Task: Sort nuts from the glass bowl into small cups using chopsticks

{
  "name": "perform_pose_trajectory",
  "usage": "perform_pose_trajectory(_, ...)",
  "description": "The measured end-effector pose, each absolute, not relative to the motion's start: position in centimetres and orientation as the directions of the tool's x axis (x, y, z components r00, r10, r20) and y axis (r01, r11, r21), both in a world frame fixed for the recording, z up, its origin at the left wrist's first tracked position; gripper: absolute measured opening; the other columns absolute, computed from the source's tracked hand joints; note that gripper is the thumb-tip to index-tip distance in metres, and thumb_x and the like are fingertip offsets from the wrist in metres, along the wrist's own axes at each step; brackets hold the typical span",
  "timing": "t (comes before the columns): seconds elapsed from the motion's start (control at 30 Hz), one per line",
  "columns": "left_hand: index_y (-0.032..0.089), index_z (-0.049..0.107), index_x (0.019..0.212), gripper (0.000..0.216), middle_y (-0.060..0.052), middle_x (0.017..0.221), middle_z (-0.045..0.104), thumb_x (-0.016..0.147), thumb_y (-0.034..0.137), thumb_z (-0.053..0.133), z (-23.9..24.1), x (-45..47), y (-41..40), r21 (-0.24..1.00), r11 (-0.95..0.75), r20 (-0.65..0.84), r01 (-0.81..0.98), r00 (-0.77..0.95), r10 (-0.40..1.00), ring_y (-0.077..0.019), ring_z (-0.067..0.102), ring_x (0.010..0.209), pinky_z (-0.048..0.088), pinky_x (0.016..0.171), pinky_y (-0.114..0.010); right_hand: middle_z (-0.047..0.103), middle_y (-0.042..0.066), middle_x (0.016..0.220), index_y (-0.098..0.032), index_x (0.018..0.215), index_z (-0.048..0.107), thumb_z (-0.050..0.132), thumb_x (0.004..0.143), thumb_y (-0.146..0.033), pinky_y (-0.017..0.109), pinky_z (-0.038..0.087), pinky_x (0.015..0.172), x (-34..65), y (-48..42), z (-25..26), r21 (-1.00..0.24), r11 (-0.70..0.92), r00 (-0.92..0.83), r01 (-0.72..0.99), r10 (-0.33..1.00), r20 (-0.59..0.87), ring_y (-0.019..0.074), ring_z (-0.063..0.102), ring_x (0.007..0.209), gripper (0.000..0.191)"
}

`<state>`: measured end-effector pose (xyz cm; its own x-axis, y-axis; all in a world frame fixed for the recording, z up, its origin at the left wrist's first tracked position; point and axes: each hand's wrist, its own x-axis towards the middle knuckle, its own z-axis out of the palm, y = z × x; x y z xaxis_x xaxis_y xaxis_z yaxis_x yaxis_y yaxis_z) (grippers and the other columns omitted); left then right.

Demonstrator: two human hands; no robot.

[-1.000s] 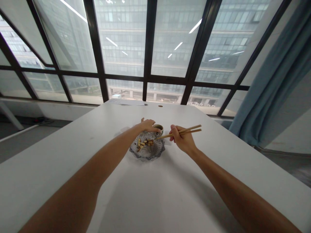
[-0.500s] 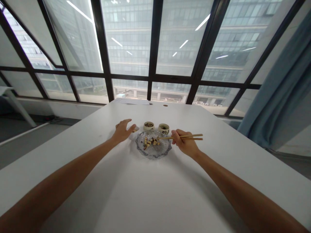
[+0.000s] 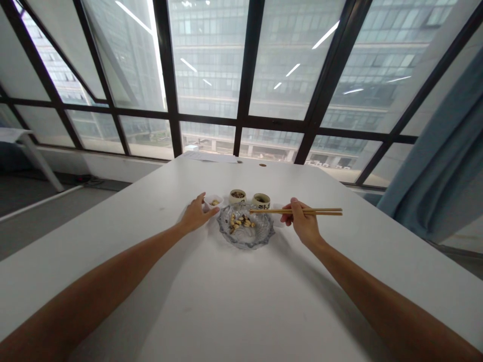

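Observation:
My left hand curls round the near left side of a small white bowl, thumb in front and fingers behind. A few pale pieces lie in that bowl. In my right hand is a pair of wooden chopsticks, held nearly level. Their tips reach over a clear scalloped glass dish. Inside the dish, pale nuts and some darker pieces gather toward the left and middle. Whether the tips pinch anything is too small to tell.
Behind the glass dish stand two cream cups, a left cup with dark bits inside and a right cup with dark markings. Part of a white dish shows beside my right hand. Paper lies at the white table's far edge, before windows.
My left hand has come round the small white bowl, which it partly covered before. My right hand has turned the chopsticks more level. The whole view has shifted slightly.

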<state>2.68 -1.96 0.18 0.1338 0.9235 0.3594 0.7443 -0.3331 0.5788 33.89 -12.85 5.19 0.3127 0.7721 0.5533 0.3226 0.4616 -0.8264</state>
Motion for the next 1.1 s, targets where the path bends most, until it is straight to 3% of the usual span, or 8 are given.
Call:
perform_pose_trajectory(0.17, 0.013, 0.045, 0.14, 0.079, -0.016, 0.121, 0.065, 0.08, 0.061, 0.063, 0.2, 2.6, -2.0, 0.549, -0.327, 0.331, 0.769, 0.16, 0.93, -0.0292, 0.065, 0.109, 0.048, 0.094, -0.038, 0.064, 0.003, 0.052, -0.022, 0.065, 0.064, 0.044, 0.094, -0.064, 0.027, 0.045, 0.044, 34.2, -14.4, 5.4, -0.549, 0.55, 0.016, 0.629, 0.697, 0.717, 0.0143, 0.056, 0.043, 0.055)
perform_pose_trajectory(0.3, 0.014, 0.051, 0.133, 0.07, -0.015, 0.118, 0.068, 0.08, 0.06, 0.062, 0.4, 2.5, -2.0, 0.548, -0.347, 0.324, 0.761, 0.189, 0.927, -0.028, 0.066, 0.105, 0.05, 0.088, -0.036, 0.064, 0.002, 0.053, -0.022, 0.066, 0.064, 0.041, 0.099, -0.055, 0.027, 0.045, 0.046, 34.4, -14.8, 5.4, -0.466, 0.57, -0.05, 0.677, 0.668, 0.743, 0.014, 0.056, 0.043, 0.052)
perform_pose_trajectory(0.43, 0.014, 0.054, 0.126, 0.065, -0.015, 0.115, 0.068, 0.08, 0.058, 0.064, 0.5, 2.5, -2.1, 0.527, -0.337, 0.313, 0.781, 0.19, 0.931, -0.028, 0.066, 0.101, 0.051, 0.085, -0.036, 0.063, 0.003, 0.052, -0.021, 0.066, 0.063, 0.044, 0.097, -0.059, 0.027, 0.043, 0.044, 34.1, -14.4, 5.6, -0.555, 0.57, 0.031, 0.606, 0.68, 0.733, 0.0141, 0.054, 0.043, 0.052)
perform_pose_trajectory(0.57, 0.016, 0.054, 0.121, 0.059, -0.013, 0.113, 0.069, 0.079, 0.055, 0.066, 0.7, 2.6, -2.3, 0.532, -0.349, 0.321, 0.772, 0.197, 0.926, -0.0268, 0.067, 0.1, 0.051, 0.084, -0.035, 0.061, 0.003, 0.048, -0.019, 0.067, 0.061, 0.051, 0.091, -0.062, 0.025, 0.037, 0.037, 33.7, -13.1, 5.6, -0.788, 0.532, 0.365, 0.311, 0.699, 0.615, 0.0131, 0.048, 0.038, 0.051)
perform_pose_trajectory(0.7, 0.018, 0.054, 0.118, 0.055, -0.012, 0.111, 0.069, 0.078, 0.053, 0.067, 0.8, 2.6, -2.6, 0.557, -0.37, 0.336, 0.744, 0.205, 0.919, -0.0258, 0.067, 0.098, 0.052, 0.083, -0.035, 0.059, 0.003, 0.045, -0.018, 0.066, 0.061, 0.06, 0.085, -0.064, 0.025, 0.037, 0.035, 34.0, -12.2, 5.2, -0.864, 0.493, 0.477, 0.104, 0.737, 0.478, 0.013, 0.049, 0.037, 0.05)
perform_pose_trajectory(0.83, 0.019, 0.055, 0.117, 0.053, -0.01, 0.107, 0.07, 0.077, 0.051, 0.068, 0.9, 2.6, -2.8, 0.571, -0.364, 0.332, 0.736, 0.198, 0.922, -0.0246, 0.067, 0.095, 0.052, 0.081, -0.034, 0.06, 0.003, 0.047, -0.018, 0.067, 0.062, 0.058, 0.086, -0.066, 0.025, 0.039, 0.037, 33.4, -12.9, 5.3, -0.843, 0.509, 0.443, 0.177, 0.724, 0.53, 0.013, 0.05, 0.038, 0.051)
perform_pose_trajectory(0.97, 0.02, 0.055, 0.117, 0.053, -0.008, 0.103, 0.07, 0.076, 0.051, 0.069, 1.1, 2.7, -3.0, 0.578, -0.383, 0.34, 0.721, 0.214, 0.916, -0.0237, 0.067, 0.092, 0.052, 0.081, -0.034, 0.063, 0.003, 0.054, -0.019, 0.073, 0.063, 0.051, 0.092, -0.063, 0.026, 0.043, 0.042, 30.6, -13.4, 6.3, -0.737, 0.57, 0.226, 0.363, 0.714, 0.663, 0.0142, 0.053, 0.044, 0.049)
perform_pose_trajectory(1.1, 0.019, 0.055, 0.119, 0.055, -0.008, 0.104, 0.069, 0.076, 0.05, 0.07, 1.0, 2.6, -2.9, 0.587, -0.41, 0.366, 0.698, 0.224, 0.904, -0.0237, 0.067, 0.092, 0.052, 0.081, -0.034, 0.064, 0.003, 0.058, -0.021, 0.076, 0.062, 0.045, 0.096, -0.061, 0.027, 0.045, 0.047, 26.8, -11.4, 7.2, -0.674, 0.617, 0.057, 0.406, 0.719, 0.692, 0.0147, 0.055, 0.048, 0.048)
